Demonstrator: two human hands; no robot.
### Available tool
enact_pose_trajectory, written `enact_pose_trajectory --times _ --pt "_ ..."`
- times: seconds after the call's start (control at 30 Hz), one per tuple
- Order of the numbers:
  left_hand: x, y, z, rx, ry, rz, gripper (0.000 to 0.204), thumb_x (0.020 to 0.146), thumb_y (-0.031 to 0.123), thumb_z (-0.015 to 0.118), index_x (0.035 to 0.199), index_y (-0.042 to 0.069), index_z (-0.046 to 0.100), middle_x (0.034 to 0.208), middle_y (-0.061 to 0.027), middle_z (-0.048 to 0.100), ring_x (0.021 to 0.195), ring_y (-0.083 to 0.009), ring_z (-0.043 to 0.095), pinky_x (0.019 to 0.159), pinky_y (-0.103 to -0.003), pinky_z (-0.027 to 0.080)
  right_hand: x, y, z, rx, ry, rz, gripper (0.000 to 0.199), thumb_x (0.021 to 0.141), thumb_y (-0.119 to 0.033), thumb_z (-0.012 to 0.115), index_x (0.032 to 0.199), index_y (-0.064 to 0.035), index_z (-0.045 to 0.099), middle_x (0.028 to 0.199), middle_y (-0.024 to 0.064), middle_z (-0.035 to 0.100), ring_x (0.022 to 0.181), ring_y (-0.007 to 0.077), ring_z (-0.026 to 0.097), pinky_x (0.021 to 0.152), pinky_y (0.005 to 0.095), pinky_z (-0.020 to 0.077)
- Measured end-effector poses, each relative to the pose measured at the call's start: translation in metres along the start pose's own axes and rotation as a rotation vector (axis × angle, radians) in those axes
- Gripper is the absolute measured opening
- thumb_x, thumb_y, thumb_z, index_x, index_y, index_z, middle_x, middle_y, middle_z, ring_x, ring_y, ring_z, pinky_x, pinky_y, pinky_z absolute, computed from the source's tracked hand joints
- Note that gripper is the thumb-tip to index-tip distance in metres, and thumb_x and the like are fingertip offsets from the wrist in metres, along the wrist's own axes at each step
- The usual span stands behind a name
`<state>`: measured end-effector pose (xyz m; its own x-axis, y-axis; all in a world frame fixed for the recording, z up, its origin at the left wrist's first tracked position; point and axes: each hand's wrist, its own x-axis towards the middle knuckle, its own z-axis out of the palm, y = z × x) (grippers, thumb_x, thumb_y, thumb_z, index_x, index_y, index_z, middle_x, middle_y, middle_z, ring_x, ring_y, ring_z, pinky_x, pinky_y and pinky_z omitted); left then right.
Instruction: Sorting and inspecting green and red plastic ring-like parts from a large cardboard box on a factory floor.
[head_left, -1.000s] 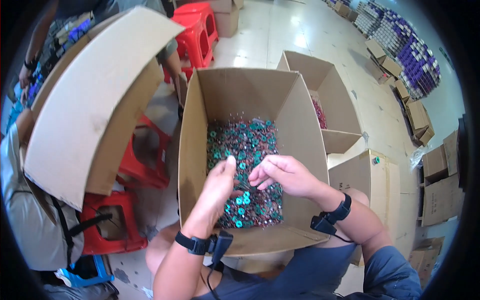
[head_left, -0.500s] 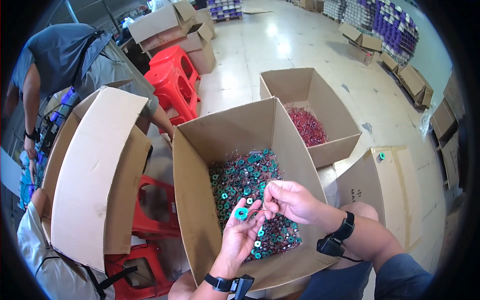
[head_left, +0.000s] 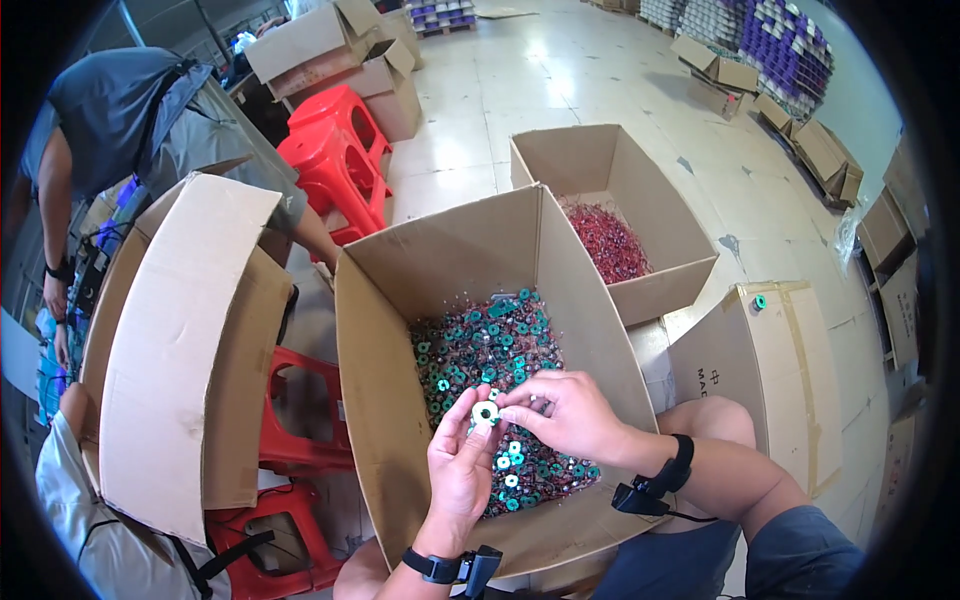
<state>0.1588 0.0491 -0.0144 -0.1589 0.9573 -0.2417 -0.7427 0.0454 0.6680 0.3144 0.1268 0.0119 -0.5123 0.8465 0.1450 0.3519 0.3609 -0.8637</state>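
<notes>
Both hands are working over the box [head_left: 400,330] of coils: left hand [head_left: 462,470] pinching one teal coil [head_left: 486,412] above the pile, right hand [head_left: 560,412] fingertips pinched at its wires, apparently mid-inspection; next move likely calls for careful fingertip control.

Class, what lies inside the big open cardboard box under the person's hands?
Green ring-shaped coils fill the cardboard box. The left hand holds one coil; the right hand touches it. Those beneath are hidden.
</notes>
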Motion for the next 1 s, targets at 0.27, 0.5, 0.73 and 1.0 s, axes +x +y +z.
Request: enact_pose_trajectory --times 0.27,0.5,0.73,1.0 --pt "-0.005 0.002 0.0 0.085 0.019 -0.023 0.037 0.097 0.006 0.053 0.132 -0.002 0.049 0.132 -0.0189 0.054 0.12 -0.0244 0.054 0.104 -0.04 0.045 -0.002 0.002 0.017 0.233 0.004 0.132 0.014 0.087 -0.014 0.067 0.09 -0.0008 0.069 0.071 0.0094 0.069 0.064 0.0141 0.067 0.059 0.0285 0.0521" --pt "-0.003 0.0 -0.002 0.17 0.039 0.02 0.032 0.095 0.002 0.055 0.127 -0.003 0.055 0.126 -0.0166 0.059 0.111 -0.0209 0.059 0.097 -0.036 0.049 0.004 0.008 0.016 0.433 -0.038 0.258 0.018 0.092 -0.015 0.063 0.084 0.0007 0.06 0.072 0.0067 0.067 0.067 0.0078 0.065 0.057 0.0246 0.0508" --pt "-0.003 -0.002 -0.003 0.196 0.047 0.018 0.036 0.09 -0.005 0.06 0.126 -0.005 0.055 0.116 -0.0133 0.064 0.102 -0.0165 0.062 0.092 -0.03 0.052 0.006 0.018 0.017 0.565 -0.131 0.365 0.017 0.092 -0.016 0.063 0.086 -0.0002 0.058 0.074 0.0048 0.064 0.062 0.0067 0.058 0.054 0.026 0.0479" --pt "-0.005 -0.001 -0.001 0.247 0.082 0.075 0.038 0.086 -0.006 0.065 0.123 -0.006 0.058 0.109 -0.012 0.066 0.094 -0.0151 0.064 0.086 -0.028 0.054 0.006 0.013 0.016 0.596 -0.15 0.292 0.015 0.092 -0.015 0.06 0.083 -0.0034 0.057 0.067 -0.0004 0.057 0.057 0.0078 0.053 0.052 0.0241 0.0422"
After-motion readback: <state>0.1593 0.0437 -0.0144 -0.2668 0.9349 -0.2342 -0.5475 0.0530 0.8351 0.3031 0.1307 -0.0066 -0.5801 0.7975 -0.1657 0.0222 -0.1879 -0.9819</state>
